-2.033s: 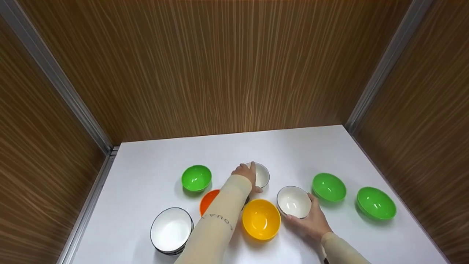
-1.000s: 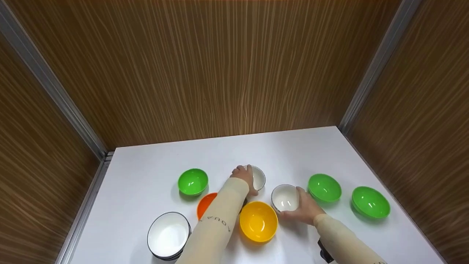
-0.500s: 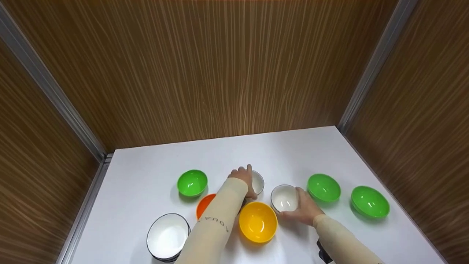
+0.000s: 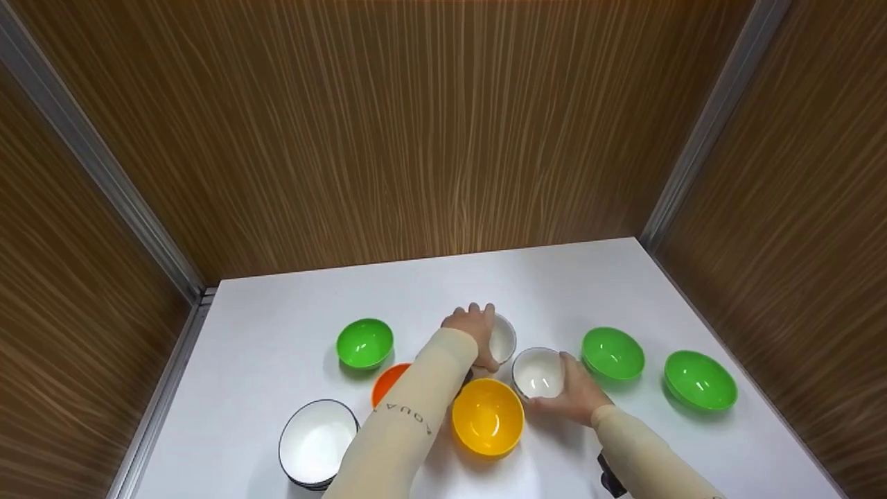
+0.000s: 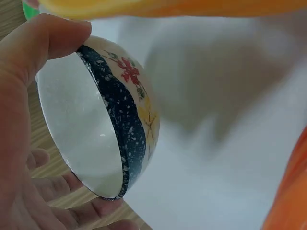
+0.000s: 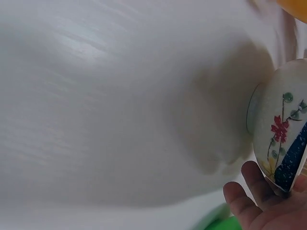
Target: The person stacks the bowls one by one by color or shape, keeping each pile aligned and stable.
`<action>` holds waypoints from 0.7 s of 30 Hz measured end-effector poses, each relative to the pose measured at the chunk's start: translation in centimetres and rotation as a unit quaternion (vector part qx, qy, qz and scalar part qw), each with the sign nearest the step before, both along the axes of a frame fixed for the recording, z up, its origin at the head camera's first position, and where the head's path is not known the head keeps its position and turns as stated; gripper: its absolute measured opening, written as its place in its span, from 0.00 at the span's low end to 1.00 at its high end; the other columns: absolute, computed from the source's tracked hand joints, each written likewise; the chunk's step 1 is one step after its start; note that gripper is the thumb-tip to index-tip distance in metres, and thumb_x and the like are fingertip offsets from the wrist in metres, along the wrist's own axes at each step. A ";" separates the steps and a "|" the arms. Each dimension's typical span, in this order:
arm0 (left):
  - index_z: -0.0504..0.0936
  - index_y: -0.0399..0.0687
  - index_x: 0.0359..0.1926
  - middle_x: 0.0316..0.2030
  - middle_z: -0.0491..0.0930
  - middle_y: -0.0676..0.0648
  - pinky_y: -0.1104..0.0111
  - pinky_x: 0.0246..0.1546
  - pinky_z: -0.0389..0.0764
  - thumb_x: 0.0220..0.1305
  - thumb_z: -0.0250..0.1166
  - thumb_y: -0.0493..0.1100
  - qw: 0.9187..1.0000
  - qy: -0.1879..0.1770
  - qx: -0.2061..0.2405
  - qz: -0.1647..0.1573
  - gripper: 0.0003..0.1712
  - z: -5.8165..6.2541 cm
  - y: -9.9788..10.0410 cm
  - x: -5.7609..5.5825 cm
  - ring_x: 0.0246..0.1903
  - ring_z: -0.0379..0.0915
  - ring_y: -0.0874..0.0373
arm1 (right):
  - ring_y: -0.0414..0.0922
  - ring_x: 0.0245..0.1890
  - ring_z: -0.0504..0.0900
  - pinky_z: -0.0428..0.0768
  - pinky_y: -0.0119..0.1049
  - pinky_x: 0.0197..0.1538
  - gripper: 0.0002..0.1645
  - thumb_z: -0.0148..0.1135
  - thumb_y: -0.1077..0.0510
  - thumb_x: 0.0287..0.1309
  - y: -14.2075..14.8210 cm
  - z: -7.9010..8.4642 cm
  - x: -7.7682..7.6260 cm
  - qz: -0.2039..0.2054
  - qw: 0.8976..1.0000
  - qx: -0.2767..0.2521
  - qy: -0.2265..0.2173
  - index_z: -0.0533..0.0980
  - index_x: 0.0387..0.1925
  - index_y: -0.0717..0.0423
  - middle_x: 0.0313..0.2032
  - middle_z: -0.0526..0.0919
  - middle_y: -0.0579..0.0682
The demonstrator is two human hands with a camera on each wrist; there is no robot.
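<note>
My left hand [image 4: 475,331] grips a white bowl [image 4: 504,339] at the back middle. In the left wrist view its thumb lies on the rim of this tilted bowl [image 5: 81,120], which has a dark blue speckled band and painted flowers; the other fingers spread along the opposite side. Just right and nearer, a second white bowl [image 4: 537,374] is held by my right hand [image 4: 575,395], thumb at the near side and fingers at the right rim. In the right wrist view this bowl [image 6: 276,115] shows red flowers and a blue band. The two bowls stand close together.
A yellow bowl [image 4: 488,419] sits in front of both hands. An orange bowl [image 4: 389,382] is partly hidden under my left forearm. Stacked white bowls [image 4: 317,443] stand front left. Green bowls [image 4: 365,344] [image 4: 612,354] [image 4: 700,381] flank the group on a white table [image 4: 291,312].
My left hand first slid slightly nearer, then moved right with its white bowl, closer to the other one. My right hand shifted its bowl a little left and away, then held still.
</note>
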State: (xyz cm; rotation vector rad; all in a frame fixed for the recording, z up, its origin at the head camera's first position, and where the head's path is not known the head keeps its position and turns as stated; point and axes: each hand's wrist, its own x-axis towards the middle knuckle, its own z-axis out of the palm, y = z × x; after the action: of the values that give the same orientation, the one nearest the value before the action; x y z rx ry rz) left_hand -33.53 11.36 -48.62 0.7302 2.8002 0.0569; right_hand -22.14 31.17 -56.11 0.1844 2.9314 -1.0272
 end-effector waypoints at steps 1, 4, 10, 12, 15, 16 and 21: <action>0.50 0.60 0.69 0.54 0.67 0.46 0.57 0.52 0.71 0.29 0.74 0.68 1.000 0.001 0.001 -0.006 0.66 0.3 0.2 0.1 0.49 0.66 0.50 | 0.58 0.56 0.66 0.63 0.55 0.59 0.71 0.74 0.33 0.23 0.0 0.0 0.0 0.000 1.000 -0.002 0.000 0.52 0.65 0.67 0.58 0.65 0.64; 0.49 0.62 0.70 0.56 0.66 0.47 0.57 0.53 0.70 0.29 0.73 0.68 1.000 0.002 0.004 -0.021 0.66 1.2 0.7 0.6 0.51 0.65 0.50 | 0.58 0.56 0.66 0.64 0.55 0.58 0.72 0.74 0.33 0.23 0.0 0.0 0.0 0.002 1.000 -0.006 -0.001 0.52 0.65 0.66 0.58 0.65 0.64; 0.47 0.64 0.69 0.55 0.65 0.49 0.59 0.53 0.71 0.27 0.73 0.69 0.998 0.015 -0.014 -0.063 0.67 2.3 1.9 1.2 0.49 0.65 0.52 | 0.59 0.57 0.65 0.63 0.55 0.59 0.72 0.74 0.33 0.24 -0.1 0.0 -0.1 0.003 1.000 -0.012 -0.003 0.51 0.65 0.67 0.59 0.63 0.65; 0.47 0.64 0.69 0.55 0.65 0.49 0.59 0.52 0.71 0.27 0.73 0.69 0.997 0.024 -0.024 -0.073 0.67 2.6 2.1 1.4 0.49 0.65 0.52 | 0.60 0.58 0.63 0.62 0.56 0.59 0.73 0.74 0.33 0.24 -0.2 -0.1 -0.1 0.002 1.000 -0.015 -0.006 0.50 0.66 0.66 0.60 0.61 0.66; 0.47 0.64 0.69 0.54 0.65 0.49 0.60 0.52 0.72 0.27 0.74 0.68 0.996 0.032 -0.029 -0.083 0.67 2.9 2.2 1.6 0.48 0.66 0.53 | 0.60 0.59 0.62 0.61 0.56 0.60 0.74 0.73 0.32 0.24 -0.2 -0.2 -0.2 0.000 1.000 -0.021 -0.012 0.48 0.66 0.65 0.61 0.60 0.66; 0.48 0.64 0.69 0.54 0.65 0.49 0.60 0.51 0.72 0.27 0.74 0.68 0.996 0.033 -0.028 -0.084 0.67 3.0 2.3 1.7 0.48 0.66 0.53 | 0.60 0.59 0.62 0.61 0.56 0.60 0.74 0.73 0.32 0.24 -0.2 -0.2 -0.2 0.001 1.000 -0.023 -0.013 0.48 0.67 0.65 0.62 0.59 0.66; 0.48 0.64 0.69 0.54 0.65 0.50 0.60 0.50 0.73 0.28 0.73 0.69 0.995 0.027 -0.023 -0.096 0.66 3.4 2.8 2.2 0.48 0.66 0.53 | 0.62 0.62 0.57 0.57 0.58 0.61 0.75 0.72 0.31 0.25 -0.2 -0.3 -0.2 0.005 1.000 -0.024 -0.015 0.47 0.67 0.66 0.64 0.55 0.67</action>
State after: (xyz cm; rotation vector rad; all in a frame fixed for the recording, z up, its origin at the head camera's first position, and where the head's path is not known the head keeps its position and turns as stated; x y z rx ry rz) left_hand -31.33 14.15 -45.21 0.9995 2.7563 -0.0639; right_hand -22.30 30.99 -56.37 0.1816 2.8756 -1.0828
